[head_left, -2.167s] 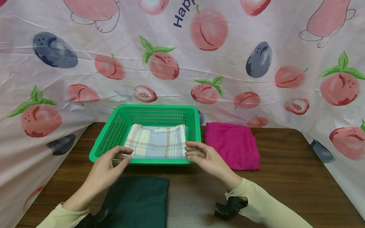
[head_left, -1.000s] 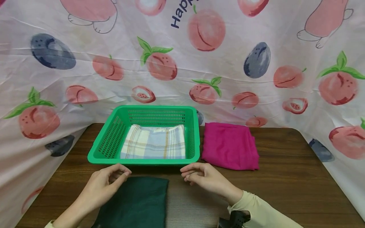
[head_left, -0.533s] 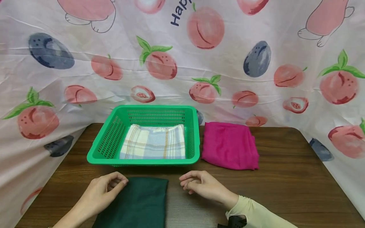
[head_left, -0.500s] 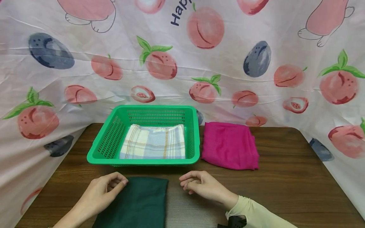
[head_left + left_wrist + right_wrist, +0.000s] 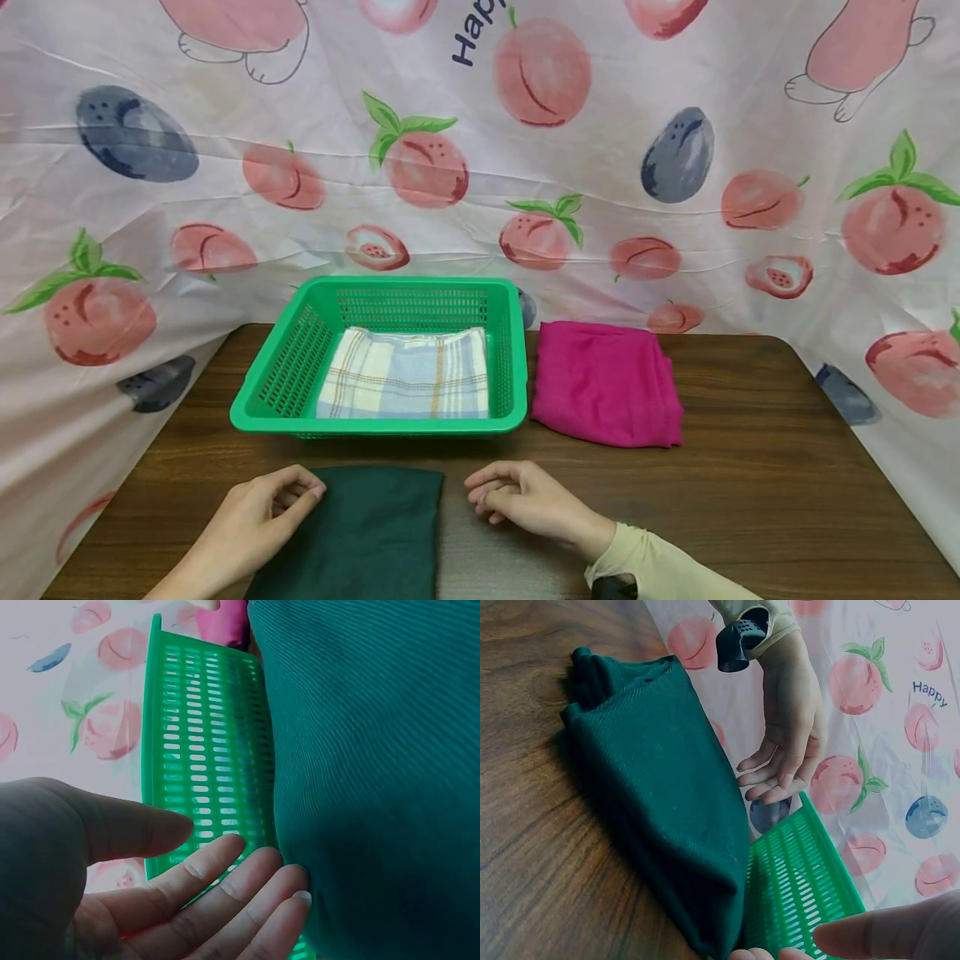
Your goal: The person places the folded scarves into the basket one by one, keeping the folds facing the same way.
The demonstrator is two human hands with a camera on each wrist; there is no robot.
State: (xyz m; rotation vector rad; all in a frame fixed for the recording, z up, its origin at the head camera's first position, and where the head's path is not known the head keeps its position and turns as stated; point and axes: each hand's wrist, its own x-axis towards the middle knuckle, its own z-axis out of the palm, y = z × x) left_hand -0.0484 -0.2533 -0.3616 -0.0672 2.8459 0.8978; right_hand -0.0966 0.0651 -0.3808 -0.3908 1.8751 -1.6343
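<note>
A folded dark green cloth (image 5: 367,533) lies on the table at the near side, its thick folded layers showing in the right wrist view. My left hand (image 5: 251,521) is at the cloth's far left corner, thumb and fingers apart with nothing between them; in the left wrist view the fingertips are right by the cloth's edge. To the right of the cloth, my right hand (image 5: 536,504) hovers with fingers loosely bent, holding nothing. Beyond both hands stands a green plastic basket (image 5: 375,426), with a folded plaid cloth (image 5: 408,375) lying flat inside it.
A folded magenta cloth (image 5: 606,385) lies on the wooden table (image 5: 750,467), just right of the basket. Behind the table hangs a fruit-print curtain (image 5: 600,150), which also runs along both sides.
Both hands have drawn back from the basket's front rim toward the near side and come down on either side of the dark green cloth. Basket and cloths have stayed put.
</note>
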